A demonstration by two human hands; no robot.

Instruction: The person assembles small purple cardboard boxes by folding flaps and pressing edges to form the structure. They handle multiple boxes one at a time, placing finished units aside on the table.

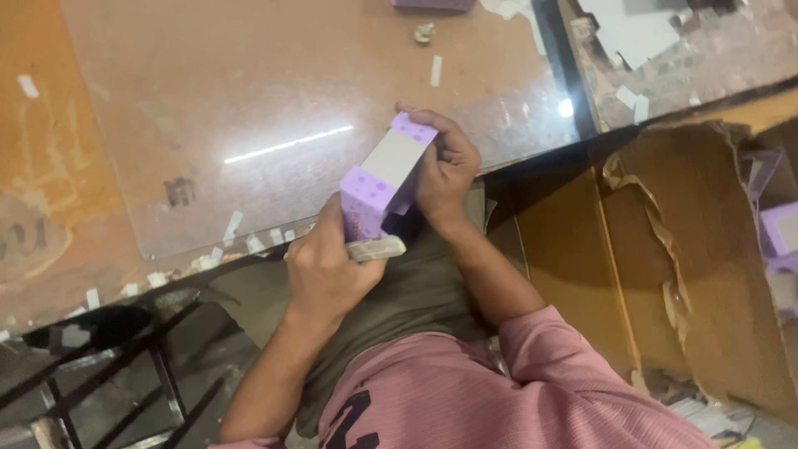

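A small purple box (384,176) with a grey side panel and dotted ends is held over the table's near edge, above my lap. My right hand (446,169) grips its far end, fingers curled round the top. At the box's near end my left hand (326,268) is closed, and a pale flat tool or tape piece (376,248) sticks out of its fingers just under the box. Both forearms reach up from a pink striped shirt.
A glass sheet (291,108) covers the brown table, with small white paper scraps (233,226) along its near edge. A torn cardboard carton (690,249) stands at the right, more purple boxes (780,229) inside. A black metal frame (125,366) sits lower left.
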